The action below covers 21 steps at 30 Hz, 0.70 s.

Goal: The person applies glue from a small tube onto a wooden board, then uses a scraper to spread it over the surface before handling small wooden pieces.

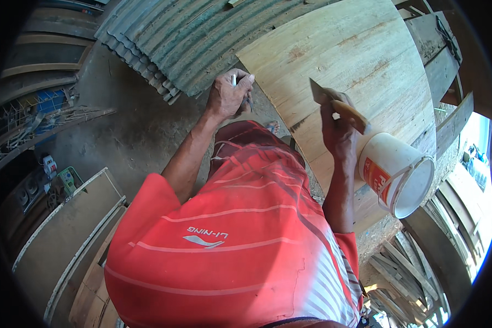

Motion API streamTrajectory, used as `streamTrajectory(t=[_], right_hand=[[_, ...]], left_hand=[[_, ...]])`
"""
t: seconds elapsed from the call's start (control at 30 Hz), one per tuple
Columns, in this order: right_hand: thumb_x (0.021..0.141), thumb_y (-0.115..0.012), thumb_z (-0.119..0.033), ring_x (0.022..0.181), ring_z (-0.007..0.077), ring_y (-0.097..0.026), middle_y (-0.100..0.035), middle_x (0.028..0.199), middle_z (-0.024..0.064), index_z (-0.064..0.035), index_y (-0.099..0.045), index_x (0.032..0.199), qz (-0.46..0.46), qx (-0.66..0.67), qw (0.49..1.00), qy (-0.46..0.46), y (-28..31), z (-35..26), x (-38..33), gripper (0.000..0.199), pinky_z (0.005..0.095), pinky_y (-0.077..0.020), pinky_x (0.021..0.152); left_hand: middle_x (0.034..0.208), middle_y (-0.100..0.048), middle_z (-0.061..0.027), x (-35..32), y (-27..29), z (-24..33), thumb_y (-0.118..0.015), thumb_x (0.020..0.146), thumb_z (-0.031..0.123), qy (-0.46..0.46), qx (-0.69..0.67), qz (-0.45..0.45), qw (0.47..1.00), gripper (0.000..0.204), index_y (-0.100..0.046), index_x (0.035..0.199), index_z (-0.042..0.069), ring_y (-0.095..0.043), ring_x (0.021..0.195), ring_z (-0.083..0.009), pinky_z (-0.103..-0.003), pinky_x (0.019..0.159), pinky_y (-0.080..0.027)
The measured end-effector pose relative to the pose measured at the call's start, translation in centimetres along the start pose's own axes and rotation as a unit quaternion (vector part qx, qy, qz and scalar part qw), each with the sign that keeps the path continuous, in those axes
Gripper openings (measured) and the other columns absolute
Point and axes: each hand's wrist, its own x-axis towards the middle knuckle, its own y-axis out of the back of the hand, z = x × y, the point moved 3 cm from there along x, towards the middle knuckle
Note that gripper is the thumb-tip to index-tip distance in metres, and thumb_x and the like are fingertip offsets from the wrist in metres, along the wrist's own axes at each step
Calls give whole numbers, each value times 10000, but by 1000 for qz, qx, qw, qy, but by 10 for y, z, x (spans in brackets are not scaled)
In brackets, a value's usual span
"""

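Observation:
My left hand (228,95) is closed around a small white stick-like object (234,80), held near the left edge of a large plywood sheet (361,49). My right hand (338,131) grips the wooden handle of a putty knife (341,106), its flat blade raised over the plywood. A white plastic bucket (396,175) with a red label lies tilted on the plywood's lower right part, just to the right of my right hand.
Corrugated metal sheets (175,38) lie at the top left on the dirt floor (131,126). Wooden boards (65,240) are stacked at the lower left, planks (448,65) at the right, and electrical fittings (52,169) at the far left.

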Motion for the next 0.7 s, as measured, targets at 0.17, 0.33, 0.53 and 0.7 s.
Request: streamTrajectory(t=[0.17, 0.33, 0.53, 0.7], right_hand=[[872, -687, 23, 840, 296, -676, -716, 983, 101, 1, -683, 906, -72, 34, 996, 42, -53, -37, 29, 41, 385, -543, 690], [865, -687, 9, 882, 323, -701, -718, 1008, 145, 7, -683, 932, -138, 22, 986, 86, -80, -42, 38, 67, 393, -556, 743], [833, -739, -92, 868, 306, -675, -646, 966, 85, -102, -656, 1106, -170, -14, 983, 74, -96, -30, 33, 285, 415, -545, 711], [794, -742, -128, 906, 311, -672, -631, 995, 84, -113, -638, 1164, -203, -63, 974, 79, -97, -39, 34, 384, 416, -547, 745]], left_hand=[[737, -661, -9, 15, 7, 6, -712, 990, 327, 12, 4, -3, 1000, 324, -677, 899, 18, -599, 629, -76, -256, 582, -495], [722, -671, -16, 30, 12, -15, -725, 968, 331, 21, -9, -30, 999, 321, -693, 846, 36, -595, 634, -80, -277, 587, -489], [732, -669, -6, 34, 12, -5, -727, 976, 321, 34, 8, -58, 998, 301, -689, 875, 39, -584, 670, -68, -257, 614, -469], [751, -663, 4, 37, 13, -10, -725, 981, 305, 55, 11, -65, 996, 285, -686, 873, 45, -576, 695, -59, -244, 620, -458]])
